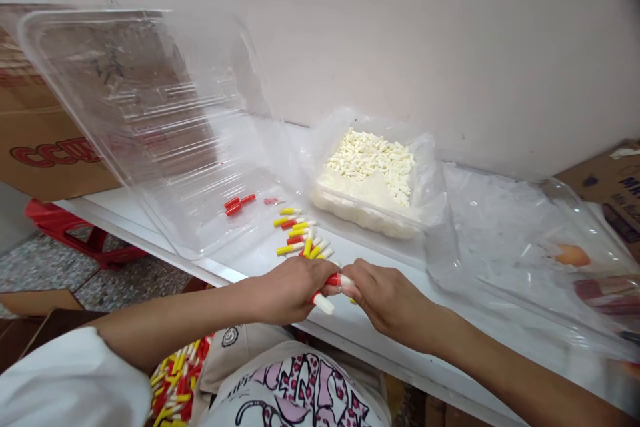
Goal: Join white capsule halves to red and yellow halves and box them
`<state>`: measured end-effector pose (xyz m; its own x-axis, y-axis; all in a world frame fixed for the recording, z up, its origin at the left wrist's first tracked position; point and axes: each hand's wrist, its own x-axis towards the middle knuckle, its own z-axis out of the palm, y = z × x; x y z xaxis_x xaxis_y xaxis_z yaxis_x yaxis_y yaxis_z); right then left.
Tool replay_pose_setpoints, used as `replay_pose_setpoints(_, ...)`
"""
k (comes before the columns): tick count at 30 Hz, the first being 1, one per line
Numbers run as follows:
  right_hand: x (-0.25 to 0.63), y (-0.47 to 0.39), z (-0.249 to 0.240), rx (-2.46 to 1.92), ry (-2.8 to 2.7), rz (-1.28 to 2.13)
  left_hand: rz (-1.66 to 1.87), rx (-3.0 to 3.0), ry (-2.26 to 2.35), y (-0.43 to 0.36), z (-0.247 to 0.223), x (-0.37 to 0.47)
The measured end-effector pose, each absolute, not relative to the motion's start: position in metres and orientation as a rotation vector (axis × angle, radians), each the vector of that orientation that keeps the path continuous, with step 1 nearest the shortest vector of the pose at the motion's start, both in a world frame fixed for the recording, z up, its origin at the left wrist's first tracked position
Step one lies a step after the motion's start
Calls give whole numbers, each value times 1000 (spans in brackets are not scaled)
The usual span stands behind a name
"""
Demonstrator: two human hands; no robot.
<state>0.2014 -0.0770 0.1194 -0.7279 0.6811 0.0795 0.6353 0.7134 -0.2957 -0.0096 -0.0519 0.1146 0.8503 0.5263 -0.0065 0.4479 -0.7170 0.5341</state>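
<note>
My left hand [295,288] is closed around small red tubes with white tips. One red tube [332,279] points right, and the white tip [324,304] of another sticks out below the fingers. With its thumb and fingers, my right hand [387,297] pinches the white end of the first tube. A bit of yellow shows under the right fingers; what it belongs to is hidden. Just beyond the hands lies a loose pile of yellow and red tubes with white tips [300,232] on the white tabletop [240,260].
A clear plastic tub [370,203] of small white pieces stands by the wall. Red tubes [239,204] lie near a tilted clear lid [165,120]. At right is another clear container [505,233]. Many coloured tubes [177,380] fill a space below left, near a red stool [85,233].
</note>
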Motion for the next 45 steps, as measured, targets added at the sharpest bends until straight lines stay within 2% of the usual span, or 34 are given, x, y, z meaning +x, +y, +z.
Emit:
replay_pose_setpoints(4, 198, -82, 125, -950, -2895, 95, 71, 2333, 670, -56, 125, -10)
replay_pose_setpoints(8, 196, -87, 129, -792, -3024, 99, -90, 2397, 619, -61, 137, -11)
replay_pose_setpoints(11, 197, -86, 129, -849, -2892, 171, -25, 2430, 637, -61, 141, -11)
replay_pose_setpoints(14, 195, -84, 129, -997, -2738, 441, 42, 2599, 628, -60, 135, -11)
replay_pose_setpoints(18, 191, -82, 124, -1198, -2417, 1332, 36, 2965, 516, -59, 121, -10)
replay_pose_setpoints(19, 191, -82, 121, -1213, -2334, 1461, 22, 2993, 525, -58, 118, -10)
replay_pose_setpoints(21, 194, -80, 116, -1219, -2308, 1409, -7, 2933, 603, -56, 117, -9)
replay_pose_setpoints(24, 198, -80, 108, -1189, -2445, 918, 4, 2763, 674, -54, 117, -9)
replay_pose_setpoints(26, 196, -82, 102, -1246, -2411, 837, 33, 2783, 684, -53, 116, -9)
replay_pose_setpoints(31, 186, -80, 102, -1425, -2127, 1591, 80, 3000, 655, -53, 94, -6)
replay_pose_setpoints(33, 200, -70, 114, -1475, -2194, 1449, 108, 2942, 765, -50, 77, -6)
replay_pose_setpoints(35, 232, -54, 128, -1673, -2153, 1010, 100, 2788, 1029, -43, 59, -7)
replay_pose_setpoints(39, 336, -16, 134, -2329, -1601, 217, 61, 2472, 1508, -22, 27, -10)
replay_pose_setpoints(41, 384, -7, 120, -2625, -1652, 195, 86, 2398, 1604, -14, 17, -12)
replay_pose_setpoints(42, 404, -5, 109, -2659, -1726, 296, 122, 2374, 1629, -11, 15, -13)
replay_pose_setpoints(45, 438, -9, 76, -2488, -1951, 651, 398, 2241, 1669, -8, 15, -24)
